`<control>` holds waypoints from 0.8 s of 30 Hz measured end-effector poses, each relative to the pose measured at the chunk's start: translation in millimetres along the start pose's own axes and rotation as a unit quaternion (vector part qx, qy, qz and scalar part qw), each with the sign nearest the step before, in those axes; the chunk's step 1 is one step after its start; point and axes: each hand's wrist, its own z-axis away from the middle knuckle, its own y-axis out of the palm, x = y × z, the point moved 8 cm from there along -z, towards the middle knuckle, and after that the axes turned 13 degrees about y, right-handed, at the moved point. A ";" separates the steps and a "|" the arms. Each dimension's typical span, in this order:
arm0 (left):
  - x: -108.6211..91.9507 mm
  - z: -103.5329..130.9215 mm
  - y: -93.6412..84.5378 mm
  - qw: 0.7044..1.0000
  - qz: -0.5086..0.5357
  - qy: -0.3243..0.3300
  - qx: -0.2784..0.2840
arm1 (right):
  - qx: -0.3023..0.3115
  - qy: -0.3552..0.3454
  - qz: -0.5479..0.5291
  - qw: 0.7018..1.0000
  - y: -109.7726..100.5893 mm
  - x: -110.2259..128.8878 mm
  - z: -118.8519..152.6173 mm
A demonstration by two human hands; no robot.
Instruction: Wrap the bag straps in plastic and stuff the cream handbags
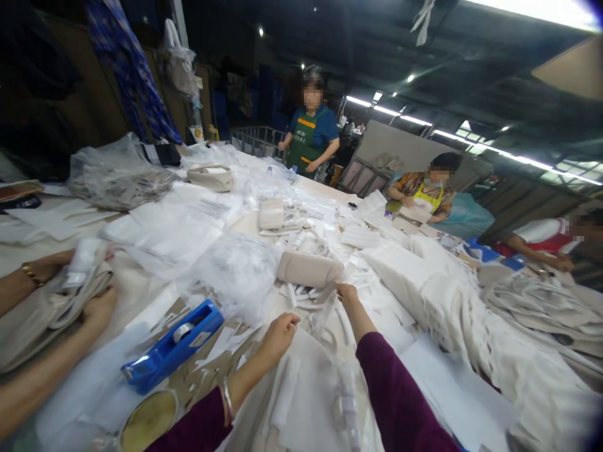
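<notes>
A beige bag (315,376) lies before me, with white wrapping along its handles and a clear-wrapped part low on its right. Over its upper left edge, my left hand (281,334) has its fingers pinched together; what they hold is hidden. My right hand (347,294) is also closed, at the right end of a small beige padded pouch (308,270). Whitish film or strips hang by its fingertips, too blurred to make out. White strips (301,294) lie under the pouch.
A blue tape dispenser (174,342) and a round tub (149,419) stand left. A co-worker's hands (97,311) hold a beige bag at far left. Crumpled plastic (235,273) lies ahead, a long heap of white material (452,307) right. Several people work across the table.
</notes>
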 end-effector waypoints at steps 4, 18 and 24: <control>7.1 -8.5 -22.4 0.998 0.050 -0.005 -0.038 | -0.005 0.013 -0.042 0.999 -5.0 20.9 5.1; -59.1 60.0 -29.8 0.907 0.387 -0.086 0.139 | 0.165 -0.081 -0.049 0.982 35.3 -1.4 231.5; -69.8 115.7 -31.5 0.896 0.405 -0.118 0.143 | 0.148 -0.164 0.039 0.975 66.4 -4.0 287.5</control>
